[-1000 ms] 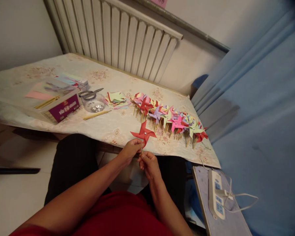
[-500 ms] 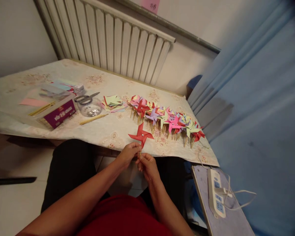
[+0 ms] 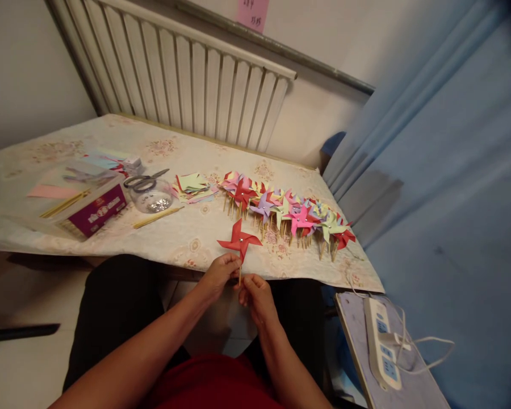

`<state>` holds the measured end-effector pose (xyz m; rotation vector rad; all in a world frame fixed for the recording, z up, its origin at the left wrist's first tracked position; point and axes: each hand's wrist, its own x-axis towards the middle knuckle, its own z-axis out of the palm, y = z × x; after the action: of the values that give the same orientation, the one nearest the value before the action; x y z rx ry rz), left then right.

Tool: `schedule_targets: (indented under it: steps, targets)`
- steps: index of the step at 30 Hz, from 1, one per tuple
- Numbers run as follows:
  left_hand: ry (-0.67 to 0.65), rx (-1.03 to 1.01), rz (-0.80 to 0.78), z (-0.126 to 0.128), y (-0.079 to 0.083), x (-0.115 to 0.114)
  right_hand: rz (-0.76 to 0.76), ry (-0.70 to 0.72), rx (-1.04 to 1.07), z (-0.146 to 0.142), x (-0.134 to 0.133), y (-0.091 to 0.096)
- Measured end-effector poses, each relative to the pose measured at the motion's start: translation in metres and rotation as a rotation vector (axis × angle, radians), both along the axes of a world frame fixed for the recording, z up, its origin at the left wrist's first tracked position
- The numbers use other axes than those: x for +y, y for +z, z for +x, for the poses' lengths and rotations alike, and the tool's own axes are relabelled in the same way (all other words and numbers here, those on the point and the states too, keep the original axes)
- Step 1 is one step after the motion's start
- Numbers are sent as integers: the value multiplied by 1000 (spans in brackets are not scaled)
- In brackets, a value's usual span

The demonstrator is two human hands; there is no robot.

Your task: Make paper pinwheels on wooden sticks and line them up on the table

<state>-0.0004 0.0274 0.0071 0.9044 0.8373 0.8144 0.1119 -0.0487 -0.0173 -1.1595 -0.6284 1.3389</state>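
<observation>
Over the table's front edge, a red paper pinwheel (image 3: 239, 241) with a shiny pin at its centre stands upright on a thin wooden stick. My left hand (image 3: 220, 275) pinches that stick just under the blades. Lower down, my right hand (image 3: 258, 296) has its fingers closed at the bottom end of the stick, which they partly hide. Beyond my hands, a long cluster of finished-looking pinwheels (image 3: 300, 218) in red, pink, purple, green and yellow rests on the table, sticks pointing toward me.
On the flowered tablecloth (image 3: 221, 156) lie paper squares (image 3: 192, 184), wooden sticks (image 3: 158, 217), a clear bowl of shiny pins (image 3: 159, 201), scissors (image 3: 147, 180) and a purple-labelled plastic box (image 3: 97, 211). A power strip (image 3: 382, 346) sits at right, beside a blue curtain (image 3: 447, 170).
The view has tilted slightly, so the scene sits a little lower. Slightly more stick shows between my hands, with my right hand a bit farther from the left.
</observation>
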Motion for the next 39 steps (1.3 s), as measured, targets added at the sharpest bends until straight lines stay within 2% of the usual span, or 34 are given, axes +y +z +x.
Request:
schedule_targets:
  steps: [9,14,20,27,33,39]
  targets:
    - [47,65,47,-4,-13,40,-84,-79,-37,15,12,-26]
    - [34,80,64,-10,-20,73,-68,-142,-152,22,28,-25]
    - [-41,114,106,-12,-23,109,-53,-173,-299,21,66,-13]
    - [-124,118,161,-17,-27,146,-6,-169,-422,4,118,-18]
    - [-126,95,169,-22,-32,161,8,-140,-465,-11,150,-20]
    - [-102,90,135,-28,-34,163,50,-140,-546,-21,158,-19]
